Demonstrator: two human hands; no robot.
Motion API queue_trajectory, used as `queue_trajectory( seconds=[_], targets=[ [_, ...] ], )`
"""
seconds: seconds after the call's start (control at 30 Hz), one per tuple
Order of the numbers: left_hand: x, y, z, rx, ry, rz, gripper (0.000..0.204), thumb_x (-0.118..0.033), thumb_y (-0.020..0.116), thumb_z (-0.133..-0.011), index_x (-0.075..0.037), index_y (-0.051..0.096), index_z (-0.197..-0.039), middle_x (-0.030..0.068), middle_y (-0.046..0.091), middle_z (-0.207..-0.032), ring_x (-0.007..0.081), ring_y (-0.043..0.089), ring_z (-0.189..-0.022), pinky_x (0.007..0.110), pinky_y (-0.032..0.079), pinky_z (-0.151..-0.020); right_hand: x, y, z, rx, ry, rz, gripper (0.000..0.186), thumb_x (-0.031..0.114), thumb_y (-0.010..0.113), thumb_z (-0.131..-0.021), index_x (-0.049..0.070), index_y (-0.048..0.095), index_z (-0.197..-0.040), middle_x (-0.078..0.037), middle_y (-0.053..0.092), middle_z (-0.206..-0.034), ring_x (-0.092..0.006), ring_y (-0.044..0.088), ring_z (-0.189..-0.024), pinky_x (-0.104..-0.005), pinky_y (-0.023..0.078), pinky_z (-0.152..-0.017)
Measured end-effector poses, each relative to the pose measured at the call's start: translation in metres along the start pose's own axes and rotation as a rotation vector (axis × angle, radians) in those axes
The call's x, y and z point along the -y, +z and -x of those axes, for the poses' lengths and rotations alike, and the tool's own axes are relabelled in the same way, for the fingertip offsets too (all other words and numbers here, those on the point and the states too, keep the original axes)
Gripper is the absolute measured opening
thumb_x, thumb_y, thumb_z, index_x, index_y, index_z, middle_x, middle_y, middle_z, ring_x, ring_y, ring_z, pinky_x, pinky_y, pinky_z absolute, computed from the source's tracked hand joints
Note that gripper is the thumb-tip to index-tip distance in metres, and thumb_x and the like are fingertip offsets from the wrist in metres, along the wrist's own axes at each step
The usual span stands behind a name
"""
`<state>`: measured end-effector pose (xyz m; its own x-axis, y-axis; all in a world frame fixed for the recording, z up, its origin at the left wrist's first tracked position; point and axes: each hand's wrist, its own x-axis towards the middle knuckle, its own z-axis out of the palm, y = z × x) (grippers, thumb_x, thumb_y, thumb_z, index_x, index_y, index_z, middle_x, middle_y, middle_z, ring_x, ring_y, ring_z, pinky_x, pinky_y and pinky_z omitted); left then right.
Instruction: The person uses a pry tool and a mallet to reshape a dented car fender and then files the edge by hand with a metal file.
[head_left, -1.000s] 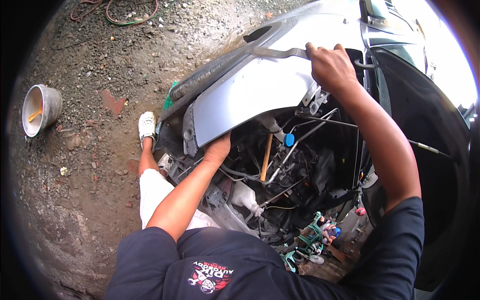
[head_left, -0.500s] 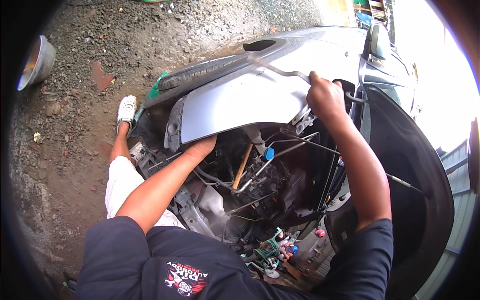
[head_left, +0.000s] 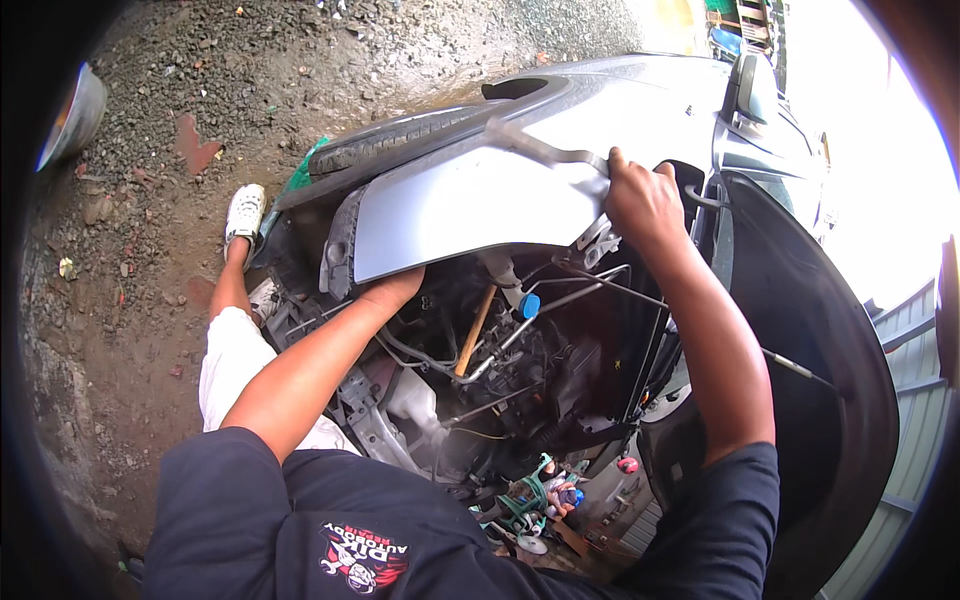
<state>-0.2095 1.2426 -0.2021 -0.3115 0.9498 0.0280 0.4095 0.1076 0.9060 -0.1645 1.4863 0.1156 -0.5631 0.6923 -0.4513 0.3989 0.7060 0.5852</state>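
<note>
Bar (head_left: 575, 157) is clenched in your right hand (head_left: 645, 203), far end out over the silver fender (head_left: 450, 218), likely for reach. Your left hand (head_left: 400, 287) goes under the fender's edge, probably backing it; fingers hidden, can't tell that grip. Versus a second ago: bar's far end blurred, was sharp.

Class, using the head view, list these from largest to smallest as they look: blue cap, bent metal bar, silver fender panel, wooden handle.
1. Silver fender panel
2. Bent metal bar, its far end blurred, held in the right hand
3. Wooden handle
4. Blue cap
</note>
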Motion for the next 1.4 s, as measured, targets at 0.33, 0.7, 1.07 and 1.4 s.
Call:
queue_trajectory(
  seconds=[0.33,0.7,1.07,1.4],
  targets=[
    [-0.002,-0.006,0.004,0.016,-0.015,0.049,0.029,-0.018,0.056,-0.102,-0.006,0.070,-0.124,0.0202,0.070,-0.119,0.0381,0.066,-0.112,0.049,0.052,-0.098,-0.002,-0.007,0.000,-0.017,0.125,-0.053,0.027,0.008,0.053,-0.092,0.005,0.064,-0.117,-0.018,0.076,-0.088,-0.0372,0.074,-0.087,-0.0493,0.046,-0.096],
    [0.003,-0.025,-0.006,0.317,-0.124,0.033,0.036,-0.019,0.047,-0.107,-0.004,0.063,-0.136,0.0157,0.069,-0.121,0.0306,0.065,-0.114,0.043,0.053,-0.099,-0.004,-0.004,0.004,-0.146,0.107,-0.168,0.036,0.006,0.052,-0.090,0.002,0.062,-0.124,-0.019,0.077,-0.092,-0.0378,0.074,-0.090,-0.0512,0.048,-0.093],
    [-0.002,-0.012,0.000,0.036,-0.020,0.096,0.031,-0.018,0.052,-0.104,-0.005,0.067,-0.128,0.0173,0.070,-0.118,0.0345,0.066,-0.111,0.045,0.053,-0.097,-0.010,0.001,0.009,0.038,-0.031,0.002,0.040,0.008,0.053,-0.091,0.001,0.060,-0.130,-0.017,0.077,-0.091,-0.0342,0.075,-0.085,-0.0487,0.048,-0.093],
    [0.001,-0.016,0.009,-0.133,0.017,0.123,0.026,-0.017,0.057,-0.102,-0.005,0.071,-0.121,0.0189,0.071,-0.115,0.0381,0.066,-0.109,0.047,0.054,-0.095,0.003,-0.019,0.012,-0.008,0.023,0.031,0.035,0.008,0.056,-0.089,0.003,0.064,-0.123,-0.017,0.076,-0.091,-0.0342,0.075,-0.084,-0.0470,0.049,-0.090]
  ],
)
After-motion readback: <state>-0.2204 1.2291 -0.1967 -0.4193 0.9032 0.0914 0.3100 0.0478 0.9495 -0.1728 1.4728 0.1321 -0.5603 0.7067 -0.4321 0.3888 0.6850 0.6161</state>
